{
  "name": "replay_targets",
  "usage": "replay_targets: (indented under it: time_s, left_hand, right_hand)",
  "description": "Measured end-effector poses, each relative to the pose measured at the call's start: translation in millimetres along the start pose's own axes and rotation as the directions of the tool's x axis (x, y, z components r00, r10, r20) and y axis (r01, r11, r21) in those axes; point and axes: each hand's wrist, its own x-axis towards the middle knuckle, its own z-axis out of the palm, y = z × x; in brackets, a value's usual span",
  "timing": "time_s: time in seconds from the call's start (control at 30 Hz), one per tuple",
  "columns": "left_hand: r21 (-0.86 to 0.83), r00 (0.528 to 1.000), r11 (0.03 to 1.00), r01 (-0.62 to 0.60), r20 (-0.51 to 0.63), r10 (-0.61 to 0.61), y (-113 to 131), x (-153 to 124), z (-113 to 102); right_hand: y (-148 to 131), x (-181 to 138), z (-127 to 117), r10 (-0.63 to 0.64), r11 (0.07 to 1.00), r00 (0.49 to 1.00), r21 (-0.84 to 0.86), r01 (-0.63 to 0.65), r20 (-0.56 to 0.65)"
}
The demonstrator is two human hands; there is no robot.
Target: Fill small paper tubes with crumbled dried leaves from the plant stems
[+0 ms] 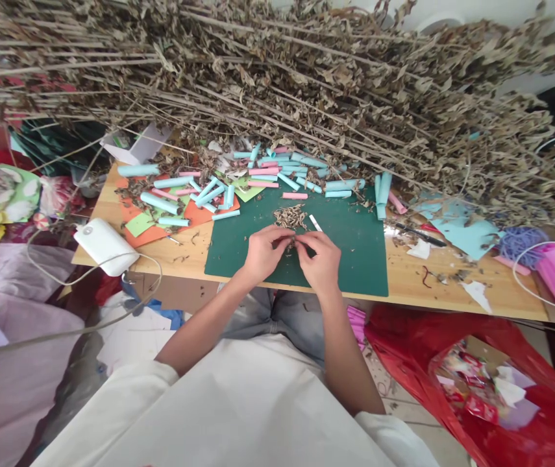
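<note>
Where a dark-green rectangular mat (223,246) lies: left hand (263,254), fingertips clamped, seemingly on a tiny brown dried-plant piece (293,239); curled brown dried-plant heap (289,215), just beyond; right hand (322,259), clamped likewise. Step, apparently: picking apart; next calls for light pinching.

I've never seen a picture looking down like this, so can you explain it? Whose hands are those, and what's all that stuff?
There's no machine doing the work here. One camera, worn on a person's head, looks forward and down, so you see their white shirt and bare arms. On the wooden table lies a dark green mat. Blue paper rolls and pink paper rolls are scattered around its far edge, and dry leafy stalks stretch across the back. The left hand and right hand meet just in front of a little heap of dried plant bits. Their fingertips seem to pinch something tiny and brownish, too small to make out.
</note>
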Motion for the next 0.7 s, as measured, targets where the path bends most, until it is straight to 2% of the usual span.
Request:
replay_targets:
  time_s: [0.13,0.23,0.33,0.5,0.6,0.7]
  left_hand:
    - [0.189,0.988,0.971,-0.146,0.076,0.134,-3,0,0]
    - [0.352,0.972,0.909,-0.223,0.151,0.179,-4,-1,-1]
    - [0.444,0.968,0.862,-0.246,0.157,0.195,-4,-4,-1]
    - [0.401,0.985,0.9,-0.172,0.037,0.171,-2,-10,-3]
    - [0.334,0.985,0.928,-0.163,-0.003,0.174,-3,-12,-8]
    - [0.293,0.982,0.942,-0.165,-0.043,0.185,-5,-13,-16]
  right_hand:
    - [4,3,-9,0.026,0.985,0.994,-0.172,-0.007,0.104]
    - [6,10,-16,0.046,0.971,0.982,-0.24,0.0,0.186]
    - [6,22,-19,0.097,0.962,0.982,-0.267,-0.05,0.165]
    - [2,52,-11,0.27,0.901,0.962,-0.366,-0.235,0.045]
    - [-2,64,-4,0.39,0.845,0.919,-0.417,-0.334,0.056]
    - [-3,69,3,0.444,0.819,0.892,-0.441,-0.368,0.081]
